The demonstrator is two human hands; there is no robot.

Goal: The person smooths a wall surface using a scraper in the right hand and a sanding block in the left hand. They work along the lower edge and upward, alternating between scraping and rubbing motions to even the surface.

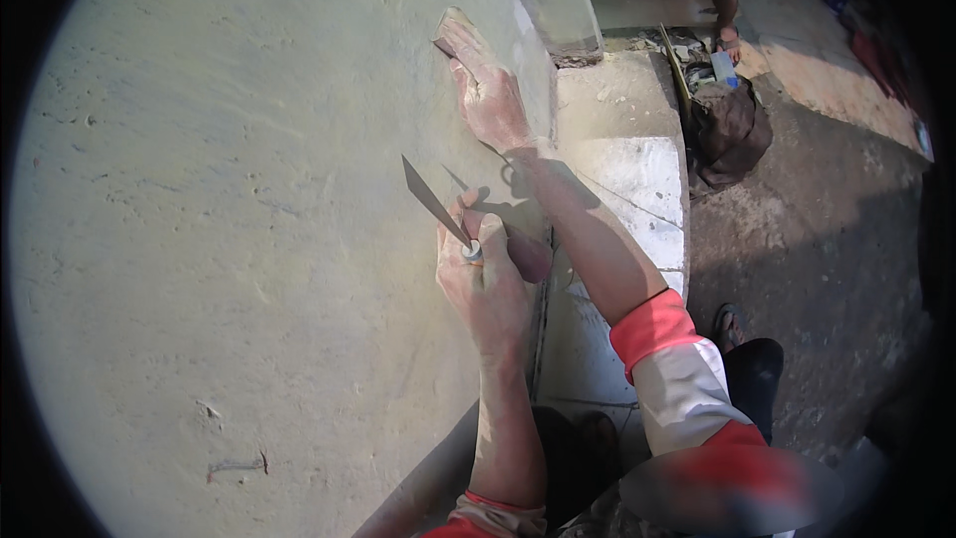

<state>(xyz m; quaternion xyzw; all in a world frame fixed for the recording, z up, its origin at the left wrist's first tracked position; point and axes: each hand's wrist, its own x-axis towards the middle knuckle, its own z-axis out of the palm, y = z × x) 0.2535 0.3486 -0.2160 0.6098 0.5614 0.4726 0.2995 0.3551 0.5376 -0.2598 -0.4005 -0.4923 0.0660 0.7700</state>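
Note:
My left hand [485,284], pale with dust, is closed around a putty knife [430,197]. Its thin pointed blade sticks out toward the upper left, and the round handle end shows near the thumb. Farther up, my right hand [488,100] presses against the pale grey-green plastered wall [249,239]. Under its fingers is a thin folded sheet [443,46] that looks like sandpaper; only a dark edge shows, the rest is hidden. A shadow falls on the wall beside the left hand.
White tiles [637,184] run along the wall's foot. To the right, a dark brown sack [732,134] stands by rubble and a board [675,70]. Another person's hand [729,45] reaches down there. Concrete floor [797,229] stretches beyond. Pits mark the wall.

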